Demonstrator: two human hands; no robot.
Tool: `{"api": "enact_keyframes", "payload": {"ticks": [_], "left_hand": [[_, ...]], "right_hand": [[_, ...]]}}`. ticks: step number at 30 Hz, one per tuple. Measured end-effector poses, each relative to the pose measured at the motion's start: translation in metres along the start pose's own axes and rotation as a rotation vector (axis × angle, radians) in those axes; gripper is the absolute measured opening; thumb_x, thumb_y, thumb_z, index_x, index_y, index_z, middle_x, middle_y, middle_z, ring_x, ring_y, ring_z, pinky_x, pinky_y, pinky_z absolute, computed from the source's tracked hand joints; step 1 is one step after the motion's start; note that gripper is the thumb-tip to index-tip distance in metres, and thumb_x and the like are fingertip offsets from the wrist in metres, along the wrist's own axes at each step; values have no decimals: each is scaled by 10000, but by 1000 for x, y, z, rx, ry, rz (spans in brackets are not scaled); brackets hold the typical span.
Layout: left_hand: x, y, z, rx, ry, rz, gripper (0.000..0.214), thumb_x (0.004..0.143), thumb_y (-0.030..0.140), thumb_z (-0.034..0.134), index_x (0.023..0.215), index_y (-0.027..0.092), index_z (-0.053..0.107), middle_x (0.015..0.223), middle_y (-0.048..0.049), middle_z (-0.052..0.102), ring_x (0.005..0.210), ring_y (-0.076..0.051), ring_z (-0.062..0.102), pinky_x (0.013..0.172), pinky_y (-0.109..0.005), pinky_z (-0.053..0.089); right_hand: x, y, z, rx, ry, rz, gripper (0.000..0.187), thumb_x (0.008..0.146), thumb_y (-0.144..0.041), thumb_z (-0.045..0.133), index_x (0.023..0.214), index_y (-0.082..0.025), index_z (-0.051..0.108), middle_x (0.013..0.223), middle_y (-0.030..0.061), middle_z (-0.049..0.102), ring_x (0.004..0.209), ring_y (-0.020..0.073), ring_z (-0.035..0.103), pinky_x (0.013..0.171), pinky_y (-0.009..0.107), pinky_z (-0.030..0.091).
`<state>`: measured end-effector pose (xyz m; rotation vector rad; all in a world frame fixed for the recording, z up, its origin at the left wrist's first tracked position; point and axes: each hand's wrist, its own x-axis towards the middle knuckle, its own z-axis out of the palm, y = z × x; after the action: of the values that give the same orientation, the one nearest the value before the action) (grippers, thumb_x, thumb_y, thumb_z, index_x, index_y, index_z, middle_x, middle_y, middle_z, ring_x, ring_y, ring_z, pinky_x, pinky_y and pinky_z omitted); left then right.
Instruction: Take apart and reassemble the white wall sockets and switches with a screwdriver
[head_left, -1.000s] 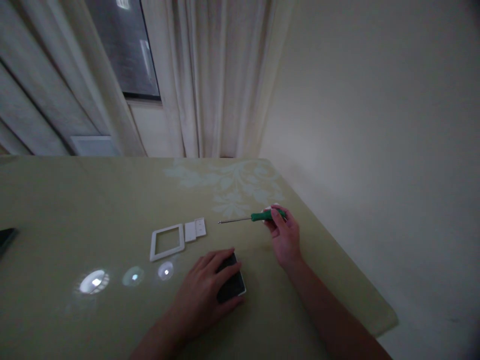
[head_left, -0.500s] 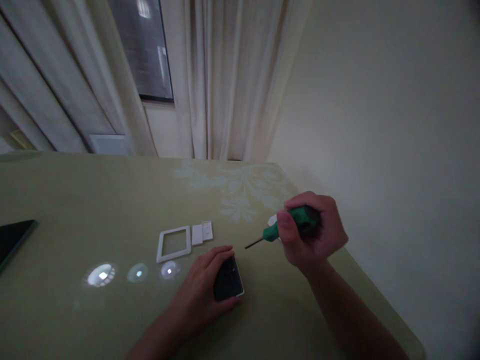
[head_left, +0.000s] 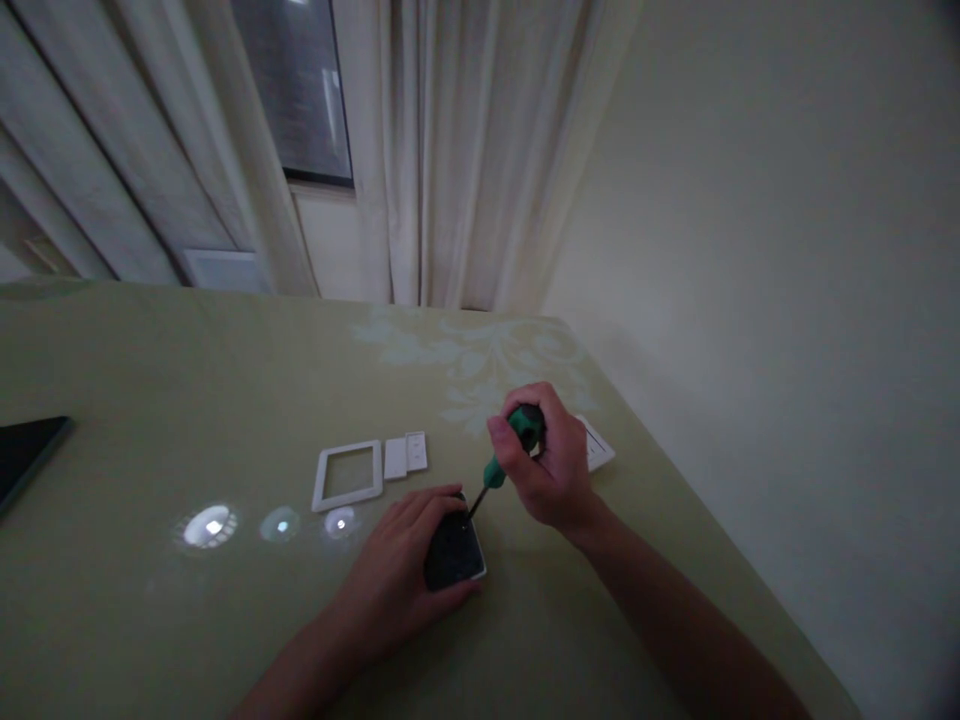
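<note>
My right hand (head_left: 551,460) is closed around the green handle of a screwdriver (head_left: 495,474), its shaft slanting down to the left. The tip meets the upper right part of a wall switch module (head_left: 454,552), dark-faced with a thin white rim. Fingers and thumb of my left hand (head_left: 409,560) grip this module from the left, holding it on the table. A white square frame (head_left: 322,483) lies beyond my left hand. Beside it are two small white plates (head_left: 395,459), side by side.
A white panel (head_left: 598,447) lies partly hidden behind my right hand. At the far left is the corner of a dark flat object (head_left: 30,450). The green table (head_left: 225,390) meets the wall on the right; curtains (head_left: 457,150) hang behind it.
My right hand has moved left and down, bringing the screwdriver tip onto the module and tilting it steeper. The white panel on the right has come into fuller view. My left hand keeps its grip.
</note>
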<state>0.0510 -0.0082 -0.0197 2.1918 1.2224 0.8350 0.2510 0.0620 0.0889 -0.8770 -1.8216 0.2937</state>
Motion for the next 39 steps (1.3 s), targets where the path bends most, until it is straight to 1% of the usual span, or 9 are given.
{"api": "enact_keyframes", "payload": {"ticks": [6,9,13,19,24,27,31,35,39], "left_hand": [[1,3,-1,-17,-13,-9,517,832,301,868,1261,300,580,1478,-92,635,1332,-358,618,1086,-579,530],[2,5,-2,-23,-24,-19,493,839,308,864,1245,308,584,1478,-81,631,1329,-354,616,1088,-574,525],[3,6,-2,-29,-24,-27,491,829,289,869,1226,321,582,1493,-63,617,1345,-350,601,1104,-570,512],[3,6,-1,-69,-21,-38,489,815,255,863,1196,318,562,1468,-62,617,1325,-346,600,1081,-557,519],[3,6,-2,-78,-9,-29,569,801,256,870,1248,311,522,1429,-77,637,1304,-348,611,1079,-564,519],[3,7,-3,-75,-11,-23,564,797,269,879,1238,307,529,1424,-75,640,1301,-350,616,1076,-564,521],[3,8,-4,-77,-14,-23,545,792,247,878,1218,309,544,1433,-69,640,1317,-350,611,1084,-562,517],[4,7,-2,-75,6,-13,554,799,265,877,1238,313,542,1427,-70,643,1300,-351,621,1068,-553,531],[2,7,-1,-87,43,-11,680,792,251,870,1352,320,491,1367,-73,667,1230,-340,649,1015,-539,566]], "right_hand": [[-1,0,2,-2,-45,-19,123,998,-312,659,953,-251,562,700,-72,517,547,95,486,552,232,409],[-1,-3,0,0,-29,-27,114,994,-305,658,958,-248,566,704,-70,527,538,92,479,530,229,392],[0,-3,-2,17,8,-49,113,985,-280,668,956,-246,565,692,-80,522,530,85,465,518,225,375],[-1,1,-2,7,-2,-58,116,980,-275,682,970,-246,571,709,-80,517,536,83,451,514,234,360],[-1,1,-1,20,1,-59,121,978,-270,690,969,-245,572,723,-80,533,549,78,458,523,230,364],[-1,2,0,21,-7,-55,119,979,-266,689,969,-244,572,721,-80,528,545,79,447,526,232,369],[-1,3,0,35,-9,-61,115,976,-257,690,973,-243,576,734,-77,530,561,78,461,544,226,389],[0,2,-2,74,-62,-82,97,982,-249,676,983,-242,579,773,-60,556,602,84,513,587,219,443],[0,-4,-7,113,-173,-167,91,976,-246,675,1027,-243,599,832,-29,633,668,109,608,627,230,509]]}}
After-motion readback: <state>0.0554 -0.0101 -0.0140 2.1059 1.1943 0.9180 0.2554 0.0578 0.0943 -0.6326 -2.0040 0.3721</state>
